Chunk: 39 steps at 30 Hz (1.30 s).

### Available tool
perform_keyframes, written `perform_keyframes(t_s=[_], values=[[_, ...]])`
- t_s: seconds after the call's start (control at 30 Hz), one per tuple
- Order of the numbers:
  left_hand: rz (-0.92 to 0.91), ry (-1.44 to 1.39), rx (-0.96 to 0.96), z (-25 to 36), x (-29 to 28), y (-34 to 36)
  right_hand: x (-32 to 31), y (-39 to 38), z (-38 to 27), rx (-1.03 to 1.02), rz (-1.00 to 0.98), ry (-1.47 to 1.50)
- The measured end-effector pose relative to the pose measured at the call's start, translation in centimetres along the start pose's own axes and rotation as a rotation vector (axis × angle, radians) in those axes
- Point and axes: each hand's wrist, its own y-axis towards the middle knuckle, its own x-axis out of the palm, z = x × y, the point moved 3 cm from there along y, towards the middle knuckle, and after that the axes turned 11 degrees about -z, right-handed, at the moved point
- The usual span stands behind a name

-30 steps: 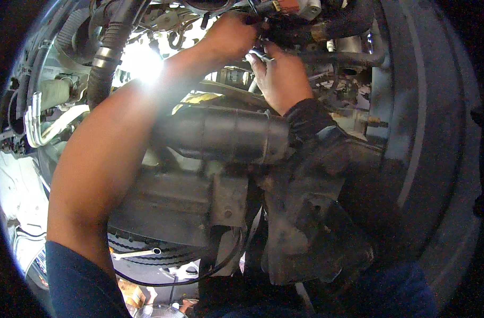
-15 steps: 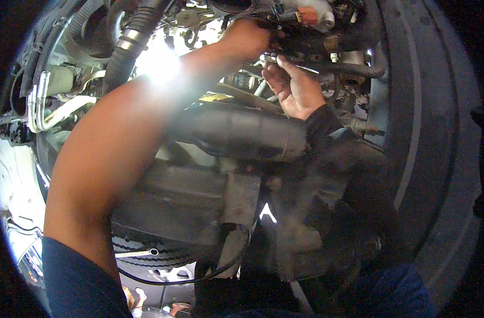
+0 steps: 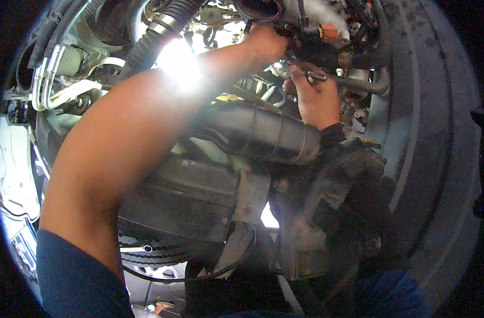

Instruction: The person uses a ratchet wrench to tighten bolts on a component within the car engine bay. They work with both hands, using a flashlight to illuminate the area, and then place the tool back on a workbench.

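Note:
My left hand reaches across into the engine bay, its fingers curled in beside a dark hose; whatever they grip is hidden. Just below and to the right, my right hand is closed, with the thumb pressed up against a slim shiny metal tool. The tool's far end runs toward the left hand, and its exact kind does not show. An orange connector sits above both hands. A wide black pipe passes beneath my wrists.
A ribbed black hose with a metal clamp runs at upper left, near a bright glare. Bent metal pipes stand farther left. Low down, a ring-ended wrench lies by a tyre. A dark body panel borders the right.
The right hand has gone from spread fingers to closed around the metal tool. The left hand stays at the same spot among the engine parts; the whole view has shifted slightly.

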Motion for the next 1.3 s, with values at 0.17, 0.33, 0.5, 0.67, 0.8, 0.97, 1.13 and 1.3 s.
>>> perform_keyframes(t_s=[0.17, 0.33, 0.5, 0.67, 0.8, 0.97, 1.13, 1.3], values=[[-0.227, 0.325, -0.108, 2.3, -1.9, -1.3, 0.3, -0.3, 2.1, 0.089, 0.076, 0.501], [-0.293, 0.533, -0.108, 3.4, -2.2, -1.5, -0.1, -0.2, 2.2, 0.136, 0.07, 0.605], [-0.165, 0.19, -0.213, 2.7, -2.2, -2.0, -0.8, -0.2, 1.5, 0.1, 0.101, 0.273], [-0.152, 0.229, -0.141, 2.4, -1.9, -1.7, -0.7, -0.6, 0.8, 0.098, 0.092, 0.253], [-0.111, 0.234, -0.105, 1.8, -1.6, -1.2, -0.8, -0.7, 0.8, 0.249, 0.086, 0.582], [-0.074, 0.193, -0.109, 2.0, -1.7, -1.2, -0.9, -0.2, 1.2, 0.372, 0.143, 0.87], [-0.088, 0.152, -0.186, 2.1, -1.8, -1.8, -1.1, 0.1, 0.9, 0.368, 0.114, 0.778], [-0.127, 0.087, -0.149, 1.1, -1.6, -1.0, -1.1, -0.4, -0.2, 0.152, 0.079, 0.397]])
